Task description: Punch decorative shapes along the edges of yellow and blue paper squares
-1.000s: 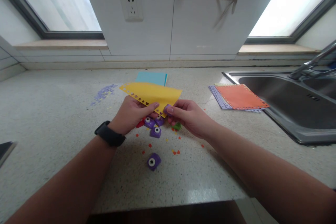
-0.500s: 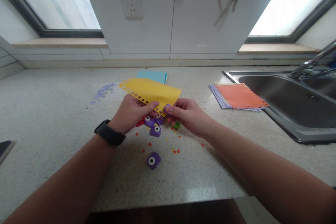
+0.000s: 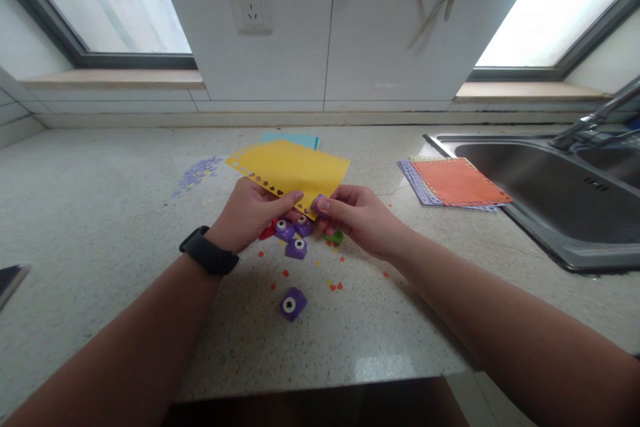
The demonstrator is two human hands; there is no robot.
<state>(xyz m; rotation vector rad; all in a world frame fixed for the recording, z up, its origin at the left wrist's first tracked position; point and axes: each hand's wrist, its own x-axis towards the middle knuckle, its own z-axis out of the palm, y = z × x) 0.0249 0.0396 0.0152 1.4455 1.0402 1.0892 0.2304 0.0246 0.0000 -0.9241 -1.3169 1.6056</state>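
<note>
My left hand (image 3: 263, 207) pinches the near edge of a yellow sheet of paper (image 3: 295, 167), thumb on top. Punched shapes, among them stars and hearts, run along that edge. At the sheet's near right corner my right hand (image 3: 350, 213) grips a small purple craft punch (image 3: 320, 205), its thumb on the punch and the paper's edge at it. Below the paper lie several more purple punches (image 3: 297, 248), a red one (image 3: 267, 231) partly hidden by my left hand, and a green one (image 3: 335, 237) under my right fingers. Another purple punch (image 3: 293, 304) lies apart, nearer me.
Orange and purple punched sheets (image 3: 460, 181) lie stacked beside the steel sink (image 3: 565, 213). Blue paper (image 3: 295, 141) lies behind the yellow sheet. Purple cut-outs (image 3: 197, 175) are heaped at left. Red and yellow bits (image 3: 334, 287) dot the counter. A dark-edged object (image 3: 13, 280) sits far left.
The yellow sheet's far side has tilted up slightly and spread a little to the right. Both hands keep their hold in nearly the same place.
</note>
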